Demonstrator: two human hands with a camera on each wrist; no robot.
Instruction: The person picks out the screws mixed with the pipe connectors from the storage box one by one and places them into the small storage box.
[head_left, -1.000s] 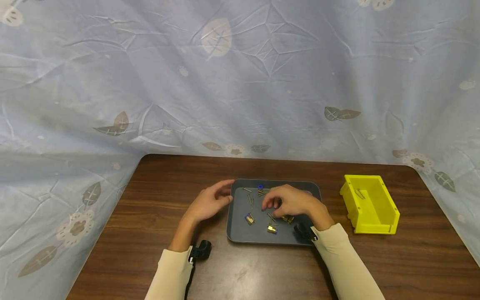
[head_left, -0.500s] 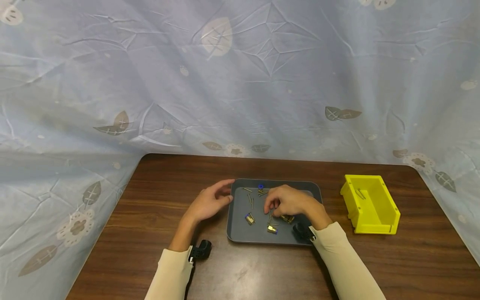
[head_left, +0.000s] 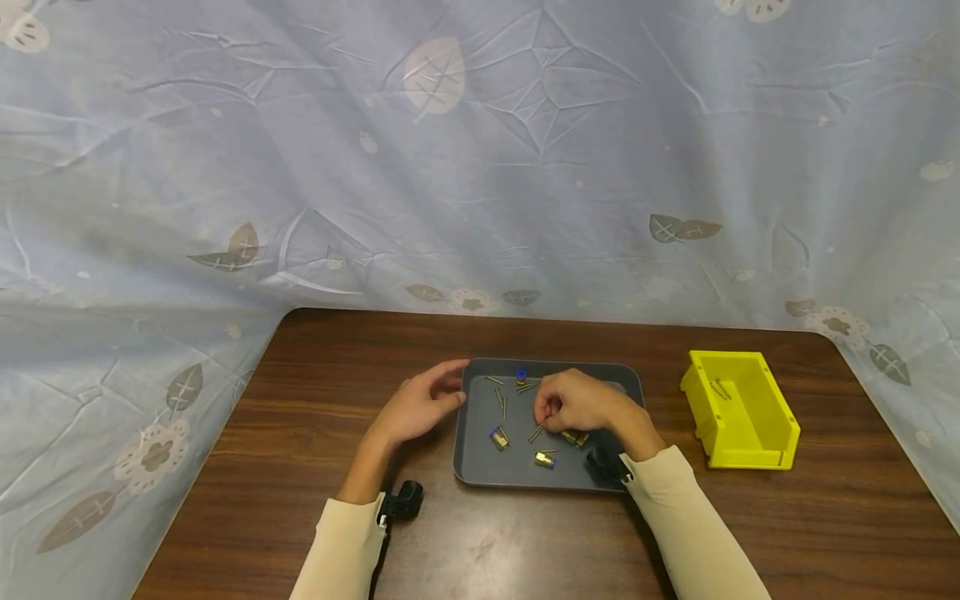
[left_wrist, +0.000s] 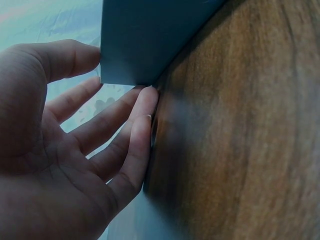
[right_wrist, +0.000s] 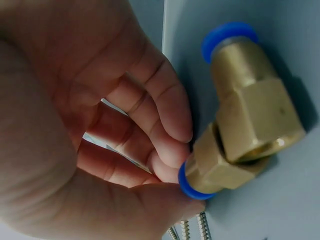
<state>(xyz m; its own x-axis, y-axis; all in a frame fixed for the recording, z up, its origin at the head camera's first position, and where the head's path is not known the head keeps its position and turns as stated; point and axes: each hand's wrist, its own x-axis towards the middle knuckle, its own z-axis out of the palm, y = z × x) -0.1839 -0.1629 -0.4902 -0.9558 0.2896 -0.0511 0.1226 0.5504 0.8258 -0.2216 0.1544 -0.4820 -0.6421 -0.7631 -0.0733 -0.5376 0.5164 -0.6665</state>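
Observation:
My right hand [head_left: 577,402] is over the grey tray [head_left: 472,473], pinching screws [head_left: 537,433] between thumb and fingertips. Their threaded shanks [right_wrist: 202,226] stick out below the thumb in the right wrist view. Right beside those fingers, two brass push-in fittings [right_wrist: 250,117] with blue collars lie against each other. At the tray's left edge, my left hand [head_left: 418,406] rests with relaxed fingers; in the left wrist view its thumb and fingertips [left_wrist: 146,100] touch the tray wall [left_wrist: 145,45]. Another brass fitting [head_left: 544,459] lies near the tray's front, with a screw [head_left: 546,451] beside it.
More screws [head_left: 501,403] are scattered in the tray's left half, near a fitting [head_left: 499,437]. An upright blue-collared fitting [head_left: 521,378] stands at the back. To the right is a yellow bin [head_left: 742,457] holding a few screws [head_left: 720,389]. A patterned curtain [head_left: 480,167] hangs behind the table.
The right fingers have shifted slightly right and closed onto screws lying in the tray's middle, whose angle has turned. The left hand has stayed at the tray's edge.

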